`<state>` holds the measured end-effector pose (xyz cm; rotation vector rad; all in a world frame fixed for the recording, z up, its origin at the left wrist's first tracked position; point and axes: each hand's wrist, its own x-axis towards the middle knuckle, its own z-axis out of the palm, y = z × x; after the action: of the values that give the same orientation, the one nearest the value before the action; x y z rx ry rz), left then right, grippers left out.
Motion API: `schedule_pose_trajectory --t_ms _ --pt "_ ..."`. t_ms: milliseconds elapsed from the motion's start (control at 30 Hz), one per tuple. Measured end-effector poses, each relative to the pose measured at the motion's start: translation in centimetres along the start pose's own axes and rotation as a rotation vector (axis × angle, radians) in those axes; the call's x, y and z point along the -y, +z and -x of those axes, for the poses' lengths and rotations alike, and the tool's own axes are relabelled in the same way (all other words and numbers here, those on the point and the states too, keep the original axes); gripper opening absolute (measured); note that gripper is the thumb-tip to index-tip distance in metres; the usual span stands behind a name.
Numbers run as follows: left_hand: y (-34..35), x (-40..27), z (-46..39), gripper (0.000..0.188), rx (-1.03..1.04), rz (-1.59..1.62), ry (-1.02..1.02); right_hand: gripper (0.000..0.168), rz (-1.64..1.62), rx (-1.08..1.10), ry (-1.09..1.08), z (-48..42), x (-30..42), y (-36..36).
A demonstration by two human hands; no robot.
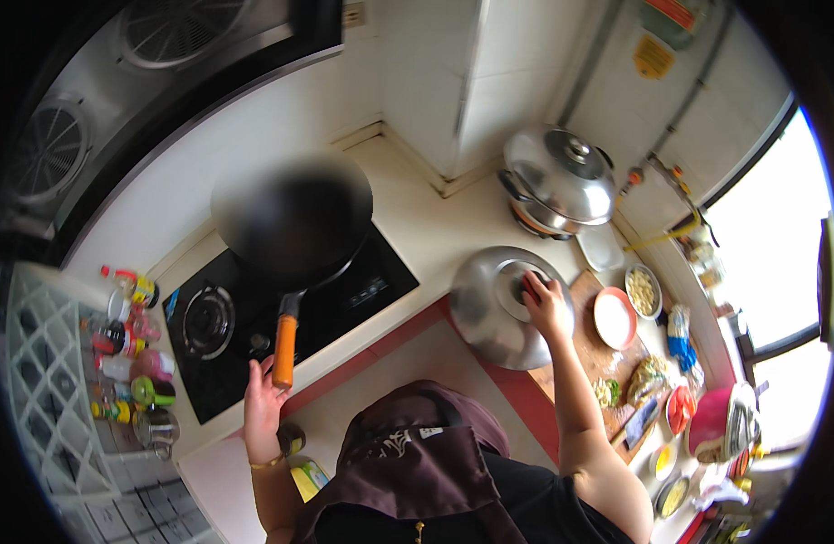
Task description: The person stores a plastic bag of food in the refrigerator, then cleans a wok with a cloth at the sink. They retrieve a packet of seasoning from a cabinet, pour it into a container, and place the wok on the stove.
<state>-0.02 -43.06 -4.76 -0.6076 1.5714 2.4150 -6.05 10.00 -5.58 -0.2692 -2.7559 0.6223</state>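
A black wok (pixel 315 251) sits over the black glass gas hob (pixel 206 394); its interior looks dark and blurred. Its orange wooden handle (pixel 285 350) points towards me. Beside the handle's end is my left hand (pixel 262 401), fingers apart, not wrapped around it; whether they touch is unclear. My right hand (pixel 547 306) grips the dark knob of a large domed metal lid (pixel 485 309). The lid overlaps the counter's front edge and the left end of a wooden chopping board (pixel 583 299). I cannot tell whether it rests there or is raised.
A lidded steel pot (pixel 559 180) stands in the back corner. Around the board are a pink-rimmed bowl (pixel 614 318), a bowl of pale pieces (pixel 642 292), a cleaver (pixel 640 423) and a dish of red pieces (pixel 681 409). Several bottles (pixel 128 343) stand left of the hob.
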Motion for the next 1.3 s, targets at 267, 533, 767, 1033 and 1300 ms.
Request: schedule_pose_trajectory --t_ms 267,533,767,1033,1300 --pt "4.4 -2.3 1.2 0.049 -0.030 -0.131 -0.036 0.052 0.127 -0.106 -0.040 0.1 -7.4 4.2" --pt "5.3 -1.7 -0.1 0.030 -0.068 -0.160 0.048 0.048 0.322 -0.002 0.090 -0.9 -5.8 2.4" --pt "4.2 -1.8 -0.6 0.030 -0.003 -0.043 0.067 0.057 0.400 -0.056 0.184 -0.8 -5.7 3.3" --pt "3.2 -2.3 -0.2 0.033 0.018 -0.009 0.052 0.064 0.420 -0.123 0.192 0.0 -5.0 4.8" --pt "3.7 -2.7 0.3 0.031 -0.042 -0.055 0.031 0.074 0.406 -0.192 0.201 0.5 -5.5 5.6"
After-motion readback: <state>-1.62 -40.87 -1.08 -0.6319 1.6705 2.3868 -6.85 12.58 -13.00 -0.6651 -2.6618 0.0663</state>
